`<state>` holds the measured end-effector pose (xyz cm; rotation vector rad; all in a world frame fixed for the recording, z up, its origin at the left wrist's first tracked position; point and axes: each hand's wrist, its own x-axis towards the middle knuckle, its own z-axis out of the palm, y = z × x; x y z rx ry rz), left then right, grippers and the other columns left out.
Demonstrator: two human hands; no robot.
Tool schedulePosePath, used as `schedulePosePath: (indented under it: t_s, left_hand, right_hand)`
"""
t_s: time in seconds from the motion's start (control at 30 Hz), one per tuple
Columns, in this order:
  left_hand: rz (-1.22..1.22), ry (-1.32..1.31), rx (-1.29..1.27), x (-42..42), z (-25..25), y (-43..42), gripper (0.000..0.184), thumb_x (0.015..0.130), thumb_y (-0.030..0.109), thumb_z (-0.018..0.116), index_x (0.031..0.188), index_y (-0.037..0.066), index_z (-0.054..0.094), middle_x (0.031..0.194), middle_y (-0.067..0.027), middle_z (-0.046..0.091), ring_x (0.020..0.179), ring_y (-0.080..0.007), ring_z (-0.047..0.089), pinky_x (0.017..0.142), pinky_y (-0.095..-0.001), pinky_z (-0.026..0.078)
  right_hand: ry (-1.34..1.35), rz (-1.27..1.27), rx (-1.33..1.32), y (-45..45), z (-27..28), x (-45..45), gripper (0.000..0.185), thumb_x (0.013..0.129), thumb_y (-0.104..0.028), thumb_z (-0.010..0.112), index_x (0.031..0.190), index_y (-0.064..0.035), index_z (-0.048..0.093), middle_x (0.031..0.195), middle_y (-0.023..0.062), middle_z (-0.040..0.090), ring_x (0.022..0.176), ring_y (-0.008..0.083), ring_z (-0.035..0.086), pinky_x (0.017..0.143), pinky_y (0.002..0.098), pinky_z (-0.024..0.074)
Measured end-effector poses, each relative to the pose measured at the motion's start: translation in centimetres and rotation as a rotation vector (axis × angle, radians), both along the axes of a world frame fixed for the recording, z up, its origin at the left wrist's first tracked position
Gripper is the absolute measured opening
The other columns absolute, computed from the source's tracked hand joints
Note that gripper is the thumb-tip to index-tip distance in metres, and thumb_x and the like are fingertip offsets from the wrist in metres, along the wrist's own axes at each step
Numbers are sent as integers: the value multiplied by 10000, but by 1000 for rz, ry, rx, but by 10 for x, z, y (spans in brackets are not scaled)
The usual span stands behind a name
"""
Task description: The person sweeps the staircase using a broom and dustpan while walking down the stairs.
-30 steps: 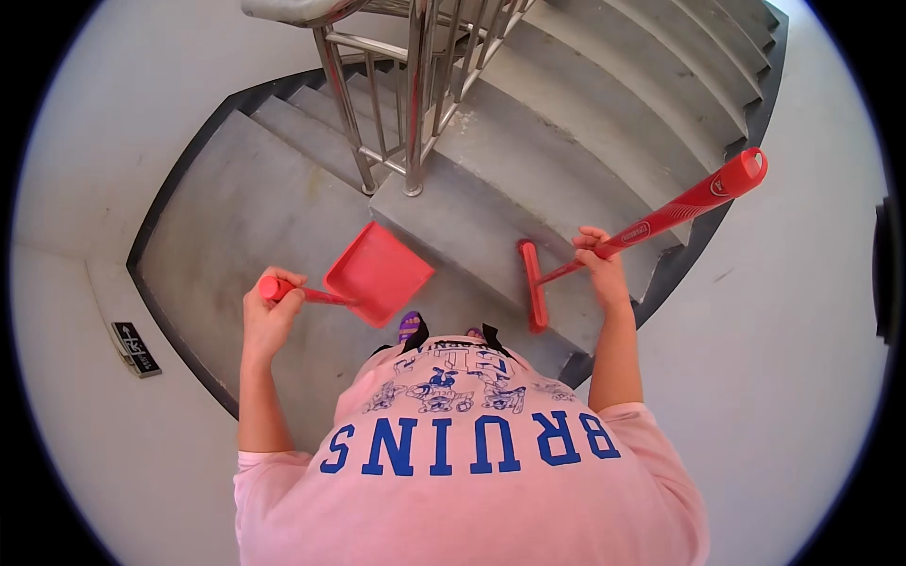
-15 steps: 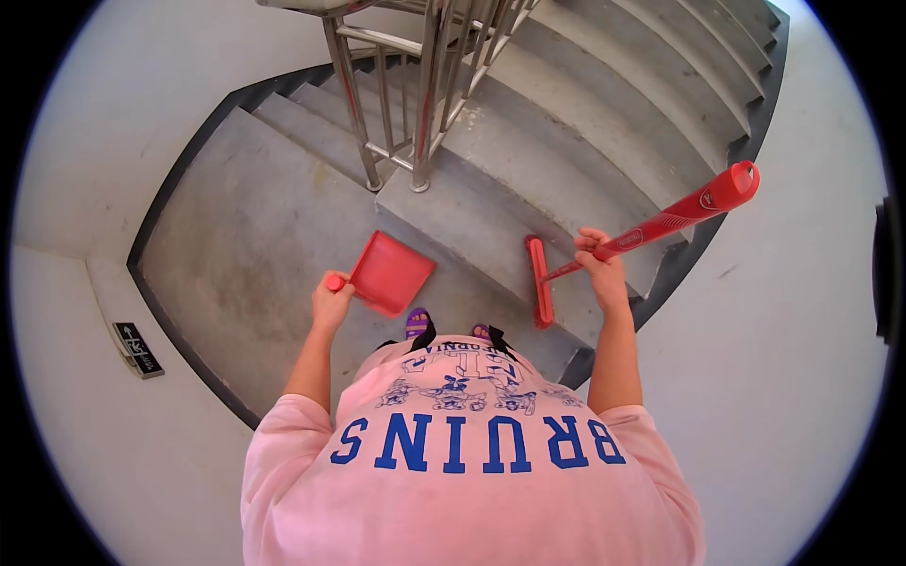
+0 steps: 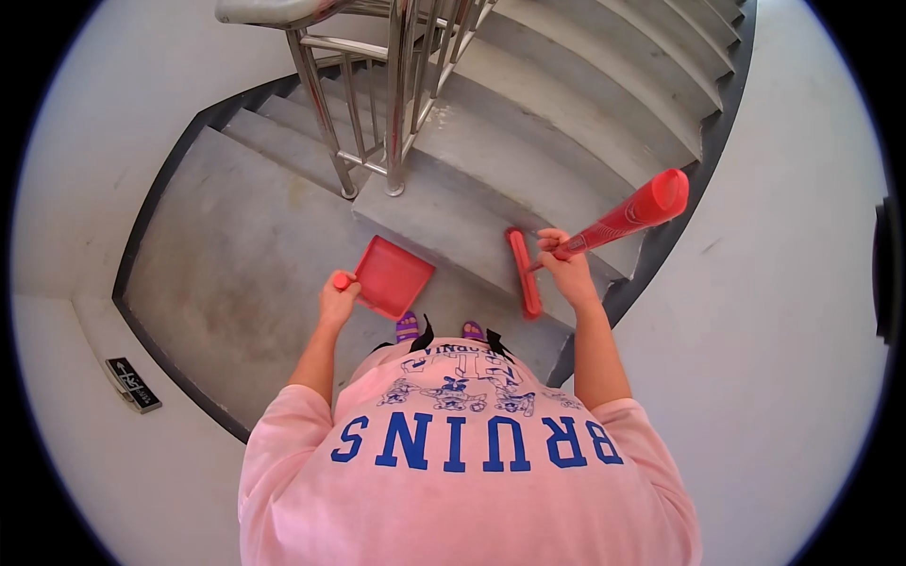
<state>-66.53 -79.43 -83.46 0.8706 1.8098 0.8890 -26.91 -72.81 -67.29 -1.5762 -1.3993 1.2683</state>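
Note:
Closed round the short handle of a red dustpan [image 3: 396, 276] is my left hand [image 3: 338, 300], left of the pan. The dustpan's open side faces right, towards the riser of the lowest upward step. My right hand [image 3: 568, 269] grips a red broom [image 3: 628, 219] low on its thick handle, whose end points up and to the right. The broom's narrow head [image 3: 524, 274] is over the first step, near its edge, to the right of the dustpan. Whether its bristles touch the step I cannot tell.
A metal railing [image 3: 396, 113] stands at the inner corner of the stairs. Steps [image 3: 566, 85] rise at the upper right; others [image 3: 274, 132] lie at the upper left. My purple sandals [image 3: 407, 326] are on the landing [image 3: 217, 255]. A sign [image 3: 134, 384] hangs on the left wall.
The dustpan and my left hand first moved right, closer to the step. My right hand and the broom have shifted left, the handle now more foreshortened. The view has turned slightly.

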Motion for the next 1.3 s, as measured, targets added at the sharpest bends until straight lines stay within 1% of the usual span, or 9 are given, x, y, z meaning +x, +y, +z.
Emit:
schedulePosePath:
  t_s: [0.23, 0.7, 0.8, 0.9, 0.97, 1.03, 1.1, 1.2, 1.3]
  left_hand:
    - [-9, -24, 22, -6, -4, 3, 147, 710, 97, 648, 847, 72, 603, 782, -40, 623, 720, -136, 570, 672, -292, 471]
    - [15, -145, 21, -13, 2, 8, 114, 742, 75, 663, 833, 48, 600, 701, -22, 600, 654, -108, 556, 614, -265, 465]
    - [-79, -169, -28, -10, 0, 10, 214, 725, 80, 693, 910, 45, 592, 811, -39, 613, 685, -106, 565, 612, -261, 469]
    - [-153, -141, 49, -14, 3, 1, 565, 684, 138, 757, 1185, 57, 508, 1031, -103, 586, 817, -129, 580, 680, -278, 494]
    - [-234, 19, -6, -40, -25, -17, 843, 641, 197, 800, 1336, 78, 338, 1226, -142, 472, 928, -167, 564, 761, -303, 494]
    - [-393, 444, 0, -43, -6, -29, 1059, 647, 245, 815, 1429, 50, 128, 1238, -149, 494, 1015, -188, 557, 866, -342, 467]
    - [-476, 397, -38, -37, 79, -27, 1168, 648, 281, 822, 1448, 15, 13, 1233, -166, 516, 1104, -223, 526, 954, -381, 425]
    - [-444, -215, 205, 10, 211, -14, 1061, 657, 275, 812, 1436, 21, 137, 1288, -214, 477, 1158, -296, 500, 974, -412, 413]
    - [-400, -418, 444, 48, 254, -6, 693, 714, 225, 761, 1269, 14, 405, 1266, -228, 484, 1088, -299, 535, 931, -431, 440]
  right_hand:
    - [-14, 41, 35, 0, -29, -7, 306, 802, 15, 557, 1103, -42, 544, 950, 20, 546, 848, 113, 544, 764, 254, 458]
    - [-141, 145, 84, -9, -7, -50, 305, 771, 29, 597, 1062, -57, 565, 874, 15, 599, 810, 99, 538, 734, 249, 448]
    - [-171, 187, 52, -12, -22, -53, 313, 752, 11, 626, 1048, -71, 571, 875, 50, 617, 810, 152, 577, 737, 273, 463]
    - [-249, 269, 93, -20, -26, -65, 292, 729, -32, 649, 1008, -79, 580, 901, 101, 625, 846, 245, 603, 754, 329, 477]
    - [-277, 323, 157, -23, -32, -75, 271, 748, -38, 626, 1014, -73, 595, 889, 100, 619, 844, 234, 596, 757, 325, 469]
    - [-295, 368, 207, -25, -39, -83, 257, 751, -53, 623, 1007, -70, 604, 883, 107, 619, 845, 247, 591, 758, 336, 466]
    - [-303, 400, 239, -26, -45, -90, 247, 740, -74, 639, 984, -68, 606, 883, 120, 625, 848, 285, 588, 756, 361, 467]
    - [-253, 469, 272, -23, -62, -97, 199, 735, -101, 652, 927, -69, 609, 872, 124, 629, 851, 307, 589, 753, 395, 464]
    - [-222, 483, 214, -20, -67, -107, 152, 713, -87, 653, 856, -87, 604, 820, 102, 630, 839, 311, 587, 752, 411, 447]
